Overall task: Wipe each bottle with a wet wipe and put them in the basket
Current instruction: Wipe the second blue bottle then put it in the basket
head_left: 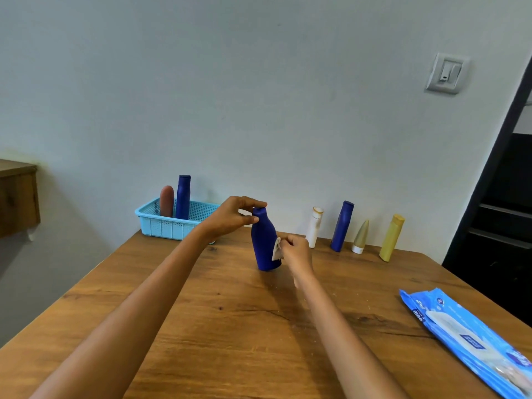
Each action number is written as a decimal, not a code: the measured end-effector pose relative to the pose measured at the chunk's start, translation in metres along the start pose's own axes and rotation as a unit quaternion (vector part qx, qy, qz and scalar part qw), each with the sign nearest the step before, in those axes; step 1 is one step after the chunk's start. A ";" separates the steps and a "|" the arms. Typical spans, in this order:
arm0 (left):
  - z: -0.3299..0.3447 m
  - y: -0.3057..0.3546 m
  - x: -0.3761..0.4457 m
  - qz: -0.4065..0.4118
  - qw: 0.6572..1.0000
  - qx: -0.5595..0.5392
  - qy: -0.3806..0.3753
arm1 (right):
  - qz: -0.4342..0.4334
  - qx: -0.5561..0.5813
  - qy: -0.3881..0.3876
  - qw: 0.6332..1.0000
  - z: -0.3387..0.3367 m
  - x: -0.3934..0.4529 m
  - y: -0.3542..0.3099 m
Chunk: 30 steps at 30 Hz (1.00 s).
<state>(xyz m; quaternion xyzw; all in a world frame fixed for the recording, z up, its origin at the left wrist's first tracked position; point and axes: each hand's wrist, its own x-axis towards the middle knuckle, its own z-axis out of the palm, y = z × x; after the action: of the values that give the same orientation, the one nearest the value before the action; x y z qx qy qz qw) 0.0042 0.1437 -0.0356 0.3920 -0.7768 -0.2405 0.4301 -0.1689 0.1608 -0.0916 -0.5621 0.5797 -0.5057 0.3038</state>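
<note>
A dark blue bottle (263, 243) stands on the wooden table (218, 312), near the middle. My left hand (230, 216) pinches its cap from above. My right hand (298, 250) presses a small white wet wipe (277, 249) against the bottle's right side. At the back left sits a light blue basket (164, 223) holding a brown bottle (167, 200) and a tall blue bottle (183, 197). Along the wall on the right stand a white bottle (314, 226), a blue bottle (342, 226), a small olive tube (360, 237) and a yellow bottle (391, 237).
A blue pack of wet wipes (466, 338) lies at the table's right edge. A wooden cabinet (17, 197) juts out at the left. A dark door frame (495, 174) rises on the right, with a wall switch (447, 73) beside it.
</note>
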 end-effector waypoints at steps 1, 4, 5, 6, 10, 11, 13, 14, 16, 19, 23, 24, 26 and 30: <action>-0.001 -0.001 0.000 -0.001 1.000 0.009 0.009 | -0.011 0.012 -0.001 1.000 0.000 -0.001 -0.006; -0.002 0.001 0.002 -0.012 0.999 0.031 0.013 | -0.072 0.052 -0.002 0.996 0.004 -0.003 -0.025; -0.002 0.002 0.002 -0.015 0.999 0.034 0.010 | -0.095 0.057 -0.001 0.994 0.005 -0.004 -0.029; -0.002 0.003 0.002 -0.015 0.999 0.035 0.008 | -0.116 0.060 0.001 0.992 0.007 -0.005 -0.033; 0.000 0.006 0.003 -0.008 0.999 0.031 0.003 | -0.173 0.037 0.014 0.984 0.010 -0.007 -0.037; 0.000 0.006 0.003 -0.009 1.000 0.028 0.006 | -0.186 0.019 0.016 0.982 0.010 -0.007 -0.036; 0.001 0.005 0.003 -0.010 1.000 0.023 0.015 | -0.208 -0.021 0.020 0.978 0.010 -0.006 -0.032; 0.002 0.003 0.004 -0.011 0.999 0.023 0.021 | -0.216 -0.036 0.026 0.975 0.010 -0.005 -0.030; 0.004 0.001 0.005 -0.015 0.999 0.036 0.036 | -0.224 -0.049 0.036 0.973 0.010 -0.004 -0.023; 0.006 0.000 0.006 -0.025 0.997 0.053 0.055 | -0.209 -0.119 0.069 0.968 0.005 0.000 -0.007; 0.005 -0.001 0.007 -0.035 0.997 0.042 0.059 | -0.165 -0.143 0.079 0.973 0.004 0.006 0.005; 0.004 0.000 0.007 -0.036 0.997 0.039 0.056 | -0.164 -0.130 0.080 0.975 0.005 0.006 0.003; 0.003 0.001 0.007 -0.034 0.998 0.034 0.050 | -0.177 -0.098 0.087 0.975 0.008 0.005 -0.006; 0.004 0.004 0.005 -0.033 0.999 -0.003 0.042 | -0.231 -0.049 0.083 0.968 0.011 0.001 -0.026</action>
<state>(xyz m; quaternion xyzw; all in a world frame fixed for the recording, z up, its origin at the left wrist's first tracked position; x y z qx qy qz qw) -0.0030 0.1420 -0.0324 0.4263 -0.7438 -0.2399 0.4555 -0.1500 0.1613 -0.0707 -0.6510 0.4812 -0.5781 0.1021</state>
